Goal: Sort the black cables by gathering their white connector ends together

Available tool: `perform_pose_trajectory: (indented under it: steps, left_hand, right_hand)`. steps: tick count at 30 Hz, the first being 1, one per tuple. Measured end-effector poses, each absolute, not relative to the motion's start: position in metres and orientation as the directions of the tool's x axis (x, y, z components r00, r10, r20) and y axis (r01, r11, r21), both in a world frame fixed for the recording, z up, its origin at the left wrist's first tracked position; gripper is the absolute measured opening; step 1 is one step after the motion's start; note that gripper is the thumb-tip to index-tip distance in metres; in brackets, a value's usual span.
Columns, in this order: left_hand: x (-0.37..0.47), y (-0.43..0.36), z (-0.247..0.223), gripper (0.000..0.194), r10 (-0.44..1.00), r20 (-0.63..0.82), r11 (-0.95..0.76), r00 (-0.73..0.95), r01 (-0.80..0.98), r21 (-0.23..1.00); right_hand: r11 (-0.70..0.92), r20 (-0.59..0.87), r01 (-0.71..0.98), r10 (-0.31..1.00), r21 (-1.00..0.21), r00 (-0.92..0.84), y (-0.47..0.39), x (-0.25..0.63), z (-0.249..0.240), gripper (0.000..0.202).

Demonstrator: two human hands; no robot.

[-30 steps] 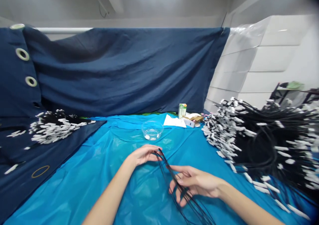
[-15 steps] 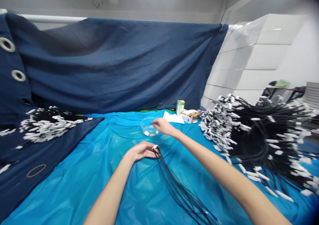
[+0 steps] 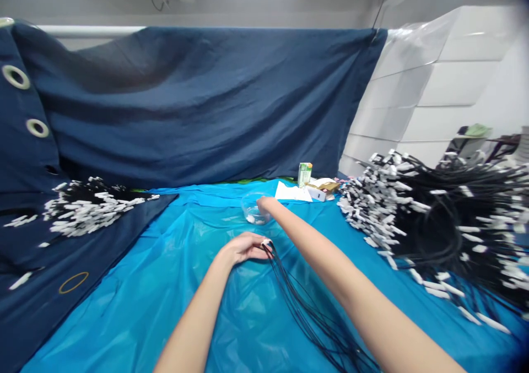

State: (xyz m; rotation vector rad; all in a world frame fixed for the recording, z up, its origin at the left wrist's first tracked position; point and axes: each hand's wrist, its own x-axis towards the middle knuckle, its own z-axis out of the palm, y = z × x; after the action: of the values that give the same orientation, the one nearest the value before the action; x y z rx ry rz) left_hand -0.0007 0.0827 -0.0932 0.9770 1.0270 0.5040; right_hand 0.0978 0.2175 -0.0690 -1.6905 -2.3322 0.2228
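Between the thumb and fingers of my left hand is the white-tipped end of a bundle of black cables. The cables trail down toward the lower right over the blue sheet. My right hand reaches into a clear round bowl just beyond the left one. A few small white pieces lie at the bottom of the bowl. The right fingers point down and are hidden behind the hand, so their grip does not show.
Black cables with white connectors are heaped on the right. A smaller pile of white connectors lies on dark cloth at left. Behind the bowl are white paper, a green-and-white carton and a small box. A blue plastic sheet covers the table.
My right hand has gone from the bowl's rim down into the bowl. The left hand still holds the cables. The whole view has shifted slightly.
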Motion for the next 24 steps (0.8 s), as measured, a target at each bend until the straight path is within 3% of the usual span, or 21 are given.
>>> perform_pose_trajectory:
  steps: [5, 14, 20, 24]
  left_hand:
    - [-0.004, 0.082, -0.091, 0.030, 0.734, -0.463, 0.482, 0.497, 0.099, 0.870]
    - [-0.005, 0.079, -0.090, 0.050, 0.723, -0.425, 0.420, 0.544, 0.142, 0.896]
    - [-0.004, 0.080, -0.093, 0.051, 0.708, -0.403, 0.376, 0.580, 0.174, 0.910]
    - [0.001, 0.077, -0.093, 0.050, 0.702, -0.407, 0.361, 0.584, 0.202, 0.911]
  right_hand:
    - [0.249, 0.042, 0.930, 0.968, -0.270, -0.247, 0.215, 0.103, -0.074, 0.013]
    - [0.449, 0.337, 0.749, 0.888, -0.487, -0.313, 0.193, 0.114, -0.061, 0.029]
    - [0.543, 0.474, 0.594, 0.832, -0.593, -0.289, 0.162, 0.151, -0.059, 0.014]
    - [0.513, 0.457, 0.431, 0.858, -0.742, -0.234, 0.117, 0.184, -0.088, 0.032]
